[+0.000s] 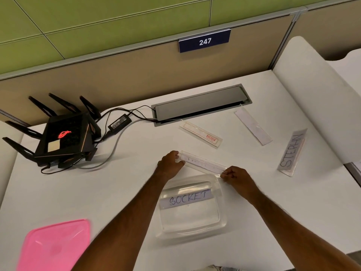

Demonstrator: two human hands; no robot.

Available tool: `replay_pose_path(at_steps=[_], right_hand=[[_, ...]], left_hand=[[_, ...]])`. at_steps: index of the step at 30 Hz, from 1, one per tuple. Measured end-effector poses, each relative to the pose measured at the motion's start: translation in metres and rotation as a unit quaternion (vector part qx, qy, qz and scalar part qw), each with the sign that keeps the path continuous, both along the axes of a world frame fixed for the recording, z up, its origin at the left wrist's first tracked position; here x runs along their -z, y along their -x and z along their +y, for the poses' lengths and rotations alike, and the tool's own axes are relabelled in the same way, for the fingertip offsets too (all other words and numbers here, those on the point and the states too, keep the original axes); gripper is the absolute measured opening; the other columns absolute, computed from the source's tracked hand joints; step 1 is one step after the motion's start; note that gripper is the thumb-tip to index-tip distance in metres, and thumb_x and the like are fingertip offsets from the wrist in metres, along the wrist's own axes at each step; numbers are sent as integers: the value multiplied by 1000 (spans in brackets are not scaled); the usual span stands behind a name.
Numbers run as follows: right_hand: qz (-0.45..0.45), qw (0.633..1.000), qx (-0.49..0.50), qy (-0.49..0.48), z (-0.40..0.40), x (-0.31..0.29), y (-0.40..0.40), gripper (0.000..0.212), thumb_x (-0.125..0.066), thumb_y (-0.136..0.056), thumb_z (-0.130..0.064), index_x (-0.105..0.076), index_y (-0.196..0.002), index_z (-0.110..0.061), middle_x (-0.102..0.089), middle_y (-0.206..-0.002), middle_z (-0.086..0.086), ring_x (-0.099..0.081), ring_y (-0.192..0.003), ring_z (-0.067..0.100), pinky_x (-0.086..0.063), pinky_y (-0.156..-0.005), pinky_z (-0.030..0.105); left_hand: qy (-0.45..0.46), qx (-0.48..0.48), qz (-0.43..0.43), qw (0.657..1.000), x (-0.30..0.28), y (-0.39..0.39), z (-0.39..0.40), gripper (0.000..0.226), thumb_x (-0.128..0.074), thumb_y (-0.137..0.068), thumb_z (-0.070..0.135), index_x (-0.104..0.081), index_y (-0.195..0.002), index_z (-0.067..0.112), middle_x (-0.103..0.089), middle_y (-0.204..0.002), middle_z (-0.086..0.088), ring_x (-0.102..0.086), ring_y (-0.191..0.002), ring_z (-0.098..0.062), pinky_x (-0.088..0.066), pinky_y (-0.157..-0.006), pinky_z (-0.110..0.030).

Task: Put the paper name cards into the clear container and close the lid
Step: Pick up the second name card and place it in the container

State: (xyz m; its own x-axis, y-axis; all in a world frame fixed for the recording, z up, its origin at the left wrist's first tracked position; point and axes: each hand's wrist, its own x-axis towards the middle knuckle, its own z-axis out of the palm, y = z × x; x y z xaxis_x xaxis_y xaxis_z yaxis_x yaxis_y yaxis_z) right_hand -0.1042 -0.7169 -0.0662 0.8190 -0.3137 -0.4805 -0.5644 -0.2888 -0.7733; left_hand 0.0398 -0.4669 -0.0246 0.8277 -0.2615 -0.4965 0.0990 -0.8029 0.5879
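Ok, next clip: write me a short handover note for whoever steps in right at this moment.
Left hand and right hand each pinch one end of a name card, held just beyond the clear container.
Done: the SOCKET card is already in the container.
Left: the held card, the STEPHN card, the red-printed card and the blank card on the desk; then fit the pink lid, lying at the near left.

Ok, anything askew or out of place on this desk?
Nothing damaged or spilled. Three name cards lie scattered at different angles: the STEPHN card, a blank one, a red-printed one. The pink lid sits off the clear container.
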Motion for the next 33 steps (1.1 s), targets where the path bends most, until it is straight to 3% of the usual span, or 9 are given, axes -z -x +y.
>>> replay_pose_path(at_steps=[3, 6, 9, 14, 21, 27, 33], right_hand=[[-17, 1000, 5, -7, -1, -5, -1, 13, -77, -87, -20, -70, -81, -12, -74, -78, 11, -67, -70, 21, -53, -73, 38], [-40, 999, 20, -12, -1, -12, -2, 12, -75, -89, -17, -68, -82, -10, -73, -74, 11, -62, -58, 8, -50, -62, 22], [-61, 997, 29, -29, -2, -22, -8, 11, -72, -92, -14, -67, -86, -6, -70, -74, 10, -60, -52, 4, -47, -53, 12], [-84, 993, 38, -78, -3, -45, -16, 9, -72, -92, -15, -70, -89, -7, -68, -73, 4, -58, -56, 9, -45, -52, 13], [-120, 987, 14, -109, 14, -91, -23, 10, -69, -94, -16, -72, -89, -7, -65, -65, -2, -51, -53, 4, -43, -52, 14], [-95, 967, 50, -231, 30, -120, -24, 15, -61, -98, -9, -73, -93, -1, -53, -68, 4, -43, -55, 12, -36, -56, 26], [-65, 938, 34, -339, 36, -131, -17, 16, -64, -97, -18, -71, -96, -3, -50, -68, 1, -39, -57, 11, -35, -56, 23]], left_hand=[[12, -9, -10, 1000, 0, 2, 0, 56, -68, -92, 35, -48, -141, 15, -59, -141, -3, -54, -129, -24, -40, -110, -45], [24, -11, -25, 999, -3, 4, 1, 58, -70, -91, 32, -47, -142, 17, -58, -141, -2, -55, -128, -24, -41, -110, -45], [37, -7, -41, 998, -8, 5, 2, 66, -73, -90, 30, -41, -146, 20, -56, -144, -1, -52, -131, -24, -40, -112, -47], [84, -18, -68, 994, -21, 8, 11, 85, -78, -85, 22, -29, -154, 26, -48, -150, 4, -43, -138, -21, -40, -113, -47], [104, -10, -173, 979, -40, 16, 33, 87, -80, -83, 20, -30, -154, 25, -45, -151, 6, -36, -137, -18, -39, -110, -40], [80, -10, -263, 961, -57, 24, 45, 85, -80, -83, 21, -32, -154, 21, -45, -147, 1, -35, -134, -18, -33, -105, -31], [49, 3, -331, 942, -71, 31, 62, 81, -82, -81, 21, -40, -150, 21, -48, -148, 0, -36, -138, -20, -27, -113, -35]])
